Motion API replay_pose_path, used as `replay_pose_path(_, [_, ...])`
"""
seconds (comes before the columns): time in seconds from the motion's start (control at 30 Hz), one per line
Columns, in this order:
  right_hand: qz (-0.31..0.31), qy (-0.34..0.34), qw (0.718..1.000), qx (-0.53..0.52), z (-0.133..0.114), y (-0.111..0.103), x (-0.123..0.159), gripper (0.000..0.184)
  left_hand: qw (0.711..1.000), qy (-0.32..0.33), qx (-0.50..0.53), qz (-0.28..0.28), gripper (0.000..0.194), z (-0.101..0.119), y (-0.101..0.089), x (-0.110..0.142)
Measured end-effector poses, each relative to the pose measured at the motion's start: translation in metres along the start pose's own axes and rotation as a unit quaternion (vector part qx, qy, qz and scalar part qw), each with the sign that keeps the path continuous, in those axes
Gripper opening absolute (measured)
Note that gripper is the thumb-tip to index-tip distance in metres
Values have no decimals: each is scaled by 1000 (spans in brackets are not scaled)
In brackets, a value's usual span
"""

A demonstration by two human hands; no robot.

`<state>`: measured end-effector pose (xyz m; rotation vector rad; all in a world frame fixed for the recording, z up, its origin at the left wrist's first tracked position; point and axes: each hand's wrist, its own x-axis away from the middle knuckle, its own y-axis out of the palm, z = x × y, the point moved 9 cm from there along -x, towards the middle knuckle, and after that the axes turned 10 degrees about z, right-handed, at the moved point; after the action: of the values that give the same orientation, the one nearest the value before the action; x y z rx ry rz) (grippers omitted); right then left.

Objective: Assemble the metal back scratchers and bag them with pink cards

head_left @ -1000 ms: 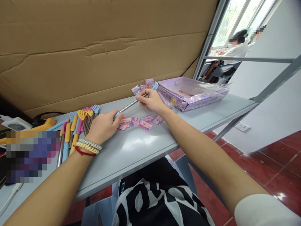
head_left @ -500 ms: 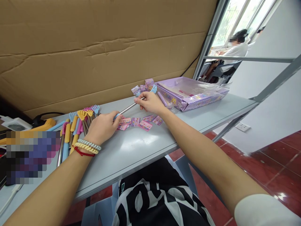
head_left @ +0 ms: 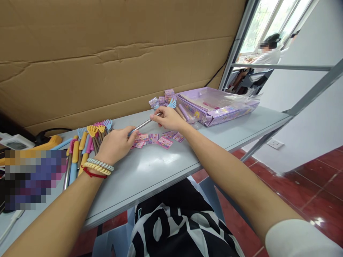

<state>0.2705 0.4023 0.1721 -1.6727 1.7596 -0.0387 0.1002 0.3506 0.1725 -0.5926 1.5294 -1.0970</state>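
Note:
A back scratcher point(head_left: 144, 124) with a thin metal rod and a light-blue, hand-shaped head spans the space between my hands, slanting up to the right. My left hand point(head_left: 114, 145) is closed round its blue handle end. My right hand point(head_left: 169, 118) pinches the rod near the head, which shows just beyond my knuckles. Below the rod, several small pink and purple printed cards point(head_left: 164, 142) lie on the grey table point(head_left: 158, 167). Beside my left wrist is a pile of back scratchers point(head_left: 92, 131) with yellow, blue and pink heads and grips.
A purple printed box point(head_left: 227, 116) with clear plastic stands at the right, small wrapped packets point(head_left: 169, 95) to its left. A cardboard sheet point(head_left: 128, 67) closes off the back. Chargers and cables point(head_left: 17, 141) lie far left. Beyond the metal frame point(head_left: 284, 67), a person point(head_left: 269, 57) sits by a window.
My right hand and the blue head have moved slightly left and down, nearer my left hand. The left hand keeps its hold on the handle.

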Motion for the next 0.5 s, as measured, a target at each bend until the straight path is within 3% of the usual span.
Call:
replay_pose_path(0.07, [24,-8,1000,15,0,-6,-1,33,1000,-5,-2,0,45,-1,0,0])
replay_pose_path(0.2, [160,2,987,21,4,-37,-4,49,1000,-10,-3,8,46,-3,-3,-1])
replay_pose_path(0.33, [237,27,971,0,15,-54,-6,60,1000,-11,1,15,47,-3,-7,-2])
replay_pose_path(0.5, [270,53,961,-25,24,-62,-8,44,1000,-2,21,18,46,-2,-10,-2])
